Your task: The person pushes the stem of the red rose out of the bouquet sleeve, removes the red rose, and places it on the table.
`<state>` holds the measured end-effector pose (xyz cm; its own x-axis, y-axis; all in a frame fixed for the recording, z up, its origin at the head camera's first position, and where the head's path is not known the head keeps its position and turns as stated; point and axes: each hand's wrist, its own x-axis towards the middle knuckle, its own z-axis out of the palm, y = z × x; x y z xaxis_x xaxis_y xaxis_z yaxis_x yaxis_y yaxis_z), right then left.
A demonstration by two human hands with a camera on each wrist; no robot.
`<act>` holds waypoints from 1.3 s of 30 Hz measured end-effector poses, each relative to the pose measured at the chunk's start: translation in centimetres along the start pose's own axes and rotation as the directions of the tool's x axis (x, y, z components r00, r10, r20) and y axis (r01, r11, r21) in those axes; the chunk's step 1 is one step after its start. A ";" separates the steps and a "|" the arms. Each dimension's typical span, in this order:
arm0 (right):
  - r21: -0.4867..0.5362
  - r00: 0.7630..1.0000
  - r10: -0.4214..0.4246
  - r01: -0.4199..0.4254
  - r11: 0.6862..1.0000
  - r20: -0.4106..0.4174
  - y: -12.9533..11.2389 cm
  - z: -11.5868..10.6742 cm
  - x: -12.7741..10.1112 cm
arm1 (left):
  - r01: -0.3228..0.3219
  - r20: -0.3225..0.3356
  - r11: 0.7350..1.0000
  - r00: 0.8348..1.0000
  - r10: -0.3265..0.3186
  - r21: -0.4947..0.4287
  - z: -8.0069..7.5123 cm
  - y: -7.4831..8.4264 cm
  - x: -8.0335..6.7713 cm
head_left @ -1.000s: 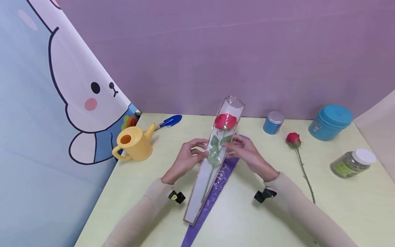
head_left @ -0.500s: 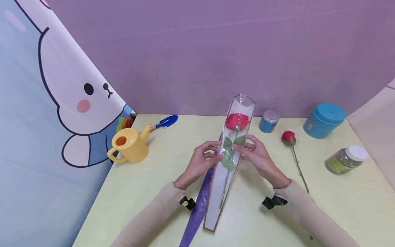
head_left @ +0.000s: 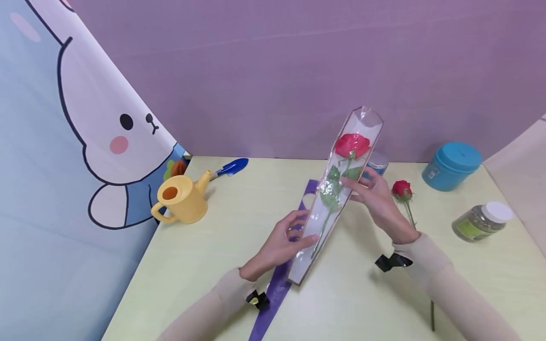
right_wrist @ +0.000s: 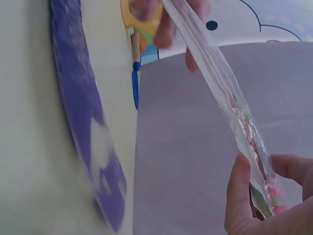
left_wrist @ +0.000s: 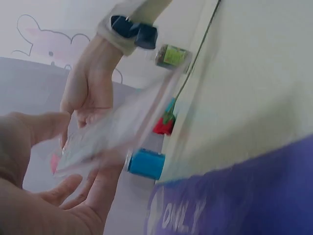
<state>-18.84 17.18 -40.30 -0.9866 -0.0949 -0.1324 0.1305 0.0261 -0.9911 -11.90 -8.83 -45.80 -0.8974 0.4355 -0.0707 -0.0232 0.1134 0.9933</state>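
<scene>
A red rose in a clear-fronted, white-backed sleeve [head_left: 330,208] is held tilted above the table, flower end up and to the right. My right hand [head_left: 379,201] pinches its right edge by the leaves, thumb in front. In the right wrist view that thumb and the fingers press the thin sleeve [right_wrist: 230,98] between them. My left hand [head_left: 283,241] is at the lower end, thumb across the front and fingers by the left edge. Thumb and fingers stand wide apart around the sleeve in the left wrist view. Under it lies a flat purple sleeve [head_left: 277,293] with white lettering.
A second red rose [head_left: 402,188] lies on the table at right, partly hidden by my right arm. Behind it stand a small blue jar [head_left: 377,162], a turquoise tub [head_left: 452,166] and a tilted clear jar [head_left: 482,221]. Left are a yellow watering can [head_left: 183,199] and blue trowel [head_left: 232,166].
The wrapped rose has moved right and up, off the purple sleeve's upper part. My left hand has slid from its middle to its lower end; my right hand keeps its pinch.
</scene>
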 end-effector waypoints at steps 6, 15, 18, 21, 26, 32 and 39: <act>-0.019 0.999 -0.033 0.033 0.999 -0.015 -1.2 -1.0 0.5 | -0.031 -0.047 0.998 0.998 0.028 -0.059 0.8 -0.1 -0.2; -0.038 0.999 -0.043 0.043 0.998 -0.003 -1.9 -1.0 0.3 | -0.069 -0.055 0.994 0.996 0.065 -0.085 1.1 -0.2 0.2; -0.060 0.999 -0.044 0.044 0.997 0.004 -1.8 -1.2 0.2 | -0.056 -0.066 0.997 0.996 0.053 -0.051 1.3 -0.2 0.2; -0.070 0.999 -0.039 0.040 0.997 0.014 -1.8 -1.4 0.2 | -0.062 -0.068 0.998 0.996 0.060 -0.034 1.4 -0.3 0.1; -0.070 0.999 -0.028 0.030 0.997 0.024 -1.8 -1.7 0.3 | -0.066 -0.052 0.997 0.997 0.064 -0.039 1.6 -0.6 0.0; -0.031 1.000 -0.016 0.017 0.999 0.019 -1.3 -2.0 0.3 | -0.064 -0.048 0.998 0.997 0.062 -0.028 1.9 -0.6 0.0; -0.022 1.000 -0.013 0.013 1.000 0.014 -0.8 -2.1 0.3 | -0.029 -0.057 0.999 0.998 0.028 -0.021 2.1 -0.6 -0.1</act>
<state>-19.43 19.24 -39.56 -0.9867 -0.1091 -0.1202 0.1157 0.0464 -0.9922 -10.89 -7.09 -46.59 -0.9214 0.3867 -0.0380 -0.0066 0.0822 0.9966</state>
